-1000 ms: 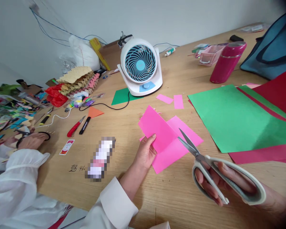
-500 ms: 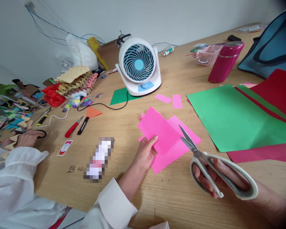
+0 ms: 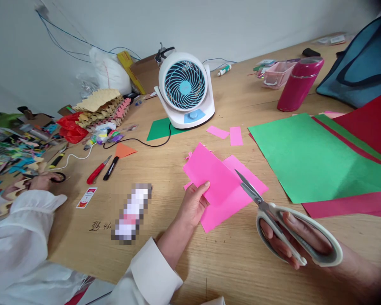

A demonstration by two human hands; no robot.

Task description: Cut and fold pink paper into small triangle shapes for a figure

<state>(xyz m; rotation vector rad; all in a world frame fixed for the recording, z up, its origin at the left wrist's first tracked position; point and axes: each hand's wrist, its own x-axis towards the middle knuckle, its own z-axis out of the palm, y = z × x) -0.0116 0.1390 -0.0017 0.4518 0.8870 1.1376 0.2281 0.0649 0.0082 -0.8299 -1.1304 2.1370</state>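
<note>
My left hand pinches a sheet of pink paper near its lower edge, thumb on top. Beneath it, another pink sheet lies on the table. In my right hand are grey-handled scissors, my thumb and fingers through the loops. The blades are slightly apart, and their tips reach the right edge of the held paper; whether paper sits between them is hard to tell. Two small pink rectangles, one of them an upright strip, rest beyond the sheets.
A white fan stands at the back. Green sheets and a magenta bottle are on the right. A red utility knife, a black cutter and a blurred-out object lie left. A co-worker's hand holds scissors at far left.
My right hand's fingers have moved slightly down and the scissor blades have come closer together, their tips shifting a little left toward the held paper. My left hand has hardly moved.
</note>
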